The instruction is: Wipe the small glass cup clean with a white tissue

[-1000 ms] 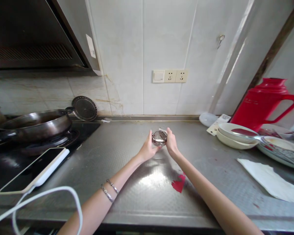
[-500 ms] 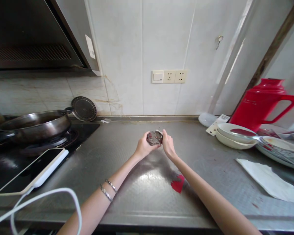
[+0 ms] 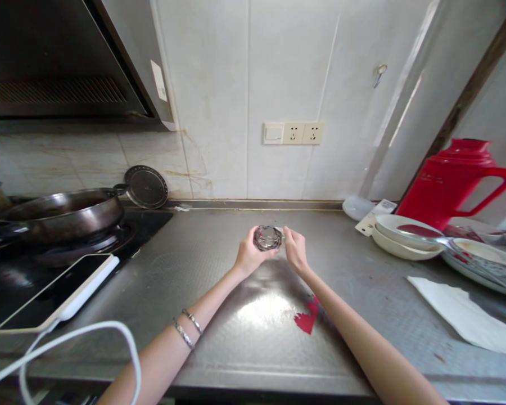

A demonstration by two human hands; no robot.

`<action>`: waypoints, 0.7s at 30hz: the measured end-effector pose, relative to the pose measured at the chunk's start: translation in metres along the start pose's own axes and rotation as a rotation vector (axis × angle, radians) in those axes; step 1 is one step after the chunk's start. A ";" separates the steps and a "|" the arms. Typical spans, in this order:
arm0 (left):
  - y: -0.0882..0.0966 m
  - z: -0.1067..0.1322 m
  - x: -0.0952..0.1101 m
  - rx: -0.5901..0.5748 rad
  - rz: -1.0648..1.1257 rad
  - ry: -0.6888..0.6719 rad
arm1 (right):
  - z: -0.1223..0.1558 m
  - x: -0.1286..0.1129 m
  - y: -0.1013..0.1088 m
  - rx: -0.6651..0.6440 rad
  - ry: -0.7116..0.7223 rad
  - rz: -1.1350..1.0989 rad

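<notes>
My left hand [image 3: 252,253] is wrapped round a clear, facetted glass [image 3: 267,238], whose round rim faces up towards me above the steel counter [image 3: 219,337]. Just to the right of the glass is my right hand [image 3: 296,247], its fingers curled together close to the rim. A thin pale edge [image 3: 283,232] shows between those fingers and the glass; its kind cannot be made out. Below the hands, partly behind my right forearm, a red heart-shaped patch [image 3: 306,321] with ragged edges lies on the counter.
At left, a pan [image 3: 67,214] stands on the stove, with a phone [image 3: 54,295] and white cable [image 3: 88,326] nearer me. At right are stacked bowls [image 3: 394,247], a red thermos jug [image 3: 451,180] and a white paper sheet [image 3: 464,315]. Wall sockets [image 3: 303,133] are behind.
My right hand has shifted slightly right, and its fingers, straighter before, are now curled beside the glass. My left hand still grips the glass; the view has moved a little.
</notes>
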State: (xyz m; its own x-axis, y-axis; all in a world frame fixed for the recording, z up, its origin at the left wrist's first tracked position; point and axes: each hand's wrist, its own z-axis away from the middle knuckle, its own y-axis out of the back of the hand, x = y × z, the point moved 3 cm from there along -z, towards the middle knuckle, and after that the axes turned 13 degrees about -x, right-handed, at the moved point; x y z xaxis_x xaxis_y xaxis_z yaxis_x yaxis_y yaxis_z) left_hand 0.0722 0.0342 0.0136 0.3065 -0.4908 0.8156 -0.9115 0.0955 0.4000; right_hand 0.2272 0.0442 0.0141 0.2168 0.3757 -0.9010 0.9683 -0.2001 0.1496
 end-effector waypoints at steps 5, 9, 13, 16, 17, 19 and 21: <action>-0.004 0.002 0.005 -0.055 0.042 -0.023 | -0.005 0.009 -0.003 -0.053 -0.079 -0.190; -0.003 0.002 0.004 -0.091 0.031 -0.040 | -0.005 0.012 -0.018 -0.143 -0.175 -0.372; -0.005 0.002 0.001 -0.078 -0.033 -0.072 | -0.004 0.011 -0.030 -0.204 -0.250 -0.508; -0.006 0.003 -0.001 -0.016 -0.114 -0.091 | -0.001 0.011 -0.037 -0.203 -0.290 -0.559; -0.006 0.003 -0.002 0.005 -0.134 -0.090 | 0.000 0.011 -0.039 -0.192 -0.297 -0.569; -0.006 0.002 -0.005 0.038 -0.159 -0.078 | 0.002 0.013 -0.043 -0.163 -0.301 -0.584; -0.006 0.002 -0.008 0.052 -0.166 -0.059 | 0.005 0.014 -0.047 -0.140 -0.297 -0.587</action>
State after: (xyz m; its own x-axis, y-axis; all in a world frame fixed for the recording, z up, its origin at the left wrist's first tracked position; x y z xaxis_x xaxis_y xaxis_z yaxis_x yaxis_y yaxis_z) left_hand 0.0747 0.0360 0.0037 0.4385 -0.5460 0.7139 -0.8633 -0.0352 0.5034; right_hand 0.1838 0.0540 -0.0080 -0.3749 0.1170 -0.9196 0.9263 0.0883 -0.3664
